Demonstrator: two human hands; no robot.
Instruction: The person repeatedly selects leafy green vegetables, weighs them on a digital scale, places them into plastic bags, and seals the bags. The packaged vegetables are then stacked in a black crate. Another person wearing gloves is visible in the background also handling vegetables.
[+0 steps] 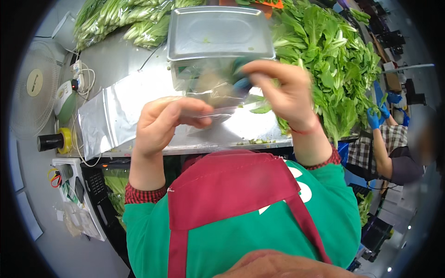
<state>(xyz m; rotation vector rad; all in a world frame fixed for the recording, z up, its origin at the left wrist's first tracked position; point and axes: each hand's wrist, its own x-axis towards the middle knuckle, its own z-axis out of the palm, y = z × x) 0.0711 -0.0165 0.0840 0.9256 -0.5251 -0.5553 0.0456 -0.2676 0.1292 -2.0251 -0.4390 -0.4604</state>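
Note:
My left hand (pixel 163 121) pinches the edge of a clear plastic bag (pixel 222 113) between thumb and fingers. Up and to its right, my right hand (pixel 283 90) is blurred, its fingers curled by a dark blue-green thing (pixel 242 81) that I cannot make out; whether it grips that is unclear. Behind the bag stands a scale with a steel pan (pixel 222 34). Leafy greens (pixel 326 66) are heaped to the right of the scale. Flat plastic bags (pixel 118 107) lie on the steel table at the left.
Bagged greens (pixel 114 21) lie at the back left. A green and white device (pixel 65 100), a power strip (pixel 77 74), cables and a yellow tape roll (pixel 65 140) line the left edge, beside a fan (pixel 34 83). A co-worker's blue-gloved hands (pixel 373 118) touch the greens at right.

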